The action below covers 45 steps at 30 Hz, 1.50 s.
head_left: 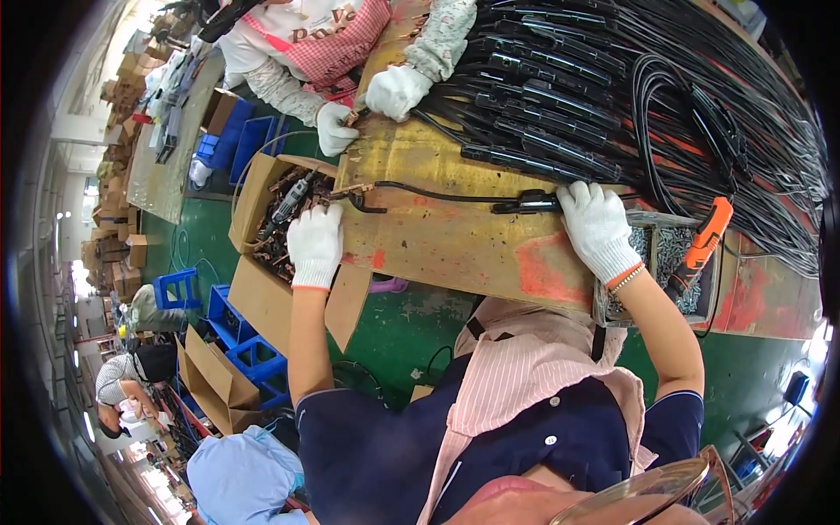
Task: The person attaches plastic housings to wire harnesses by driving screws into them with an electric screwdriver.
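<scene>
A black cable (446, 193) lies across the worn yellow table, with a copper-coloured end piece (353, 189) at its left end and a black plastic handle (534, 203) at its right. My right hand (598, 229), in a white glove, closes over the right end of that handle. At the table's left corner is my left hand (315, 247), also gloved, with fingers extended and nothing visible in them. Just beyond its fingertips a grey power tool (291, 199) rests on copper-coloured pieces in a cardboard box (255, 197).
Rows of black handles (551, 114) with bundled cables cover the table's far right. A tray (599, 308) of screws stands near my right wrist, with an orange-and-black tool (703, 245) on it. Across the table, a co-worker's gloved hands (395, 91) work. Blue stools (178, 289) stand left.
</scene>
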{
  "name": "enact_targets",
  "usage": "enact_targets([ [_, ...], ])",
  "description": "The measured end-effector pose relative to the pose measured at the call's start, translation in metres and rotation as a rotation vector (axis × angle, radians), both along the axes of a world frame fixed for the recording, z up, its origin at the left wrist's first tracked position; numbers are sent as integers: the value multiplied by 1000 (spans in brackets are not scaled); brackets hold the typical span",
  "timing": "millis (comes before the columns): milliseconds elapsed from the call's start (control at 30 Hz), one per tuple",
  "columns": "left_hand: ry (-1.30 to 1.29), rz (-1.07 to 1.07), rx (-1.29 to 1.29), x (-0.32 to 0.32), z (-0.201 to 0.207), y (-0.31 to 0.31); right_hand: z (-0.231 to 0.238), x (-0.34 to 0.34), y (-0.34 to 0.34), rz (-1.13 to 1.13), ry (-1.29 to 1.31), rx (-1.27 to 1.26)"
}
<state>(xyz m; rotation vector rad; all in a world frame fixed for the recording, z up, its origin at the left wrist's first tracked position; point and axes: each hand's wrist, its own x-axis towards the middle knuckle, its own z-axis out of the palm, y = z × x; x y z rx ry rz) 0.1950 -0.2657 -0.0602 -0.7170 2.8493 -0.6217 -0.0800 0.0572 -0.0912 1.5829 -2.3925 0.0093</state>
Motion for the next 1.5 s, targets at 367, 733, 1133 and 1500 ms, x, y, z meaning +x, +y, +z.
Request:
enact_targets([
  [367, 110, -25, 103, -24, -21, 17, -1, -4, -4, 93, 9, 3],
  [733, 308, -192, 133, 1, 25, 29, 19, -8, 3, 209, -255, -111],
  [1133, 658, -112, 436, 26, 72, 98, 89, 55, -113, 848, -202, -277],
  [1500, 1146, -6, 1135, -43, 32, 150, 119, 38, -88, 885, -113, -25],
])
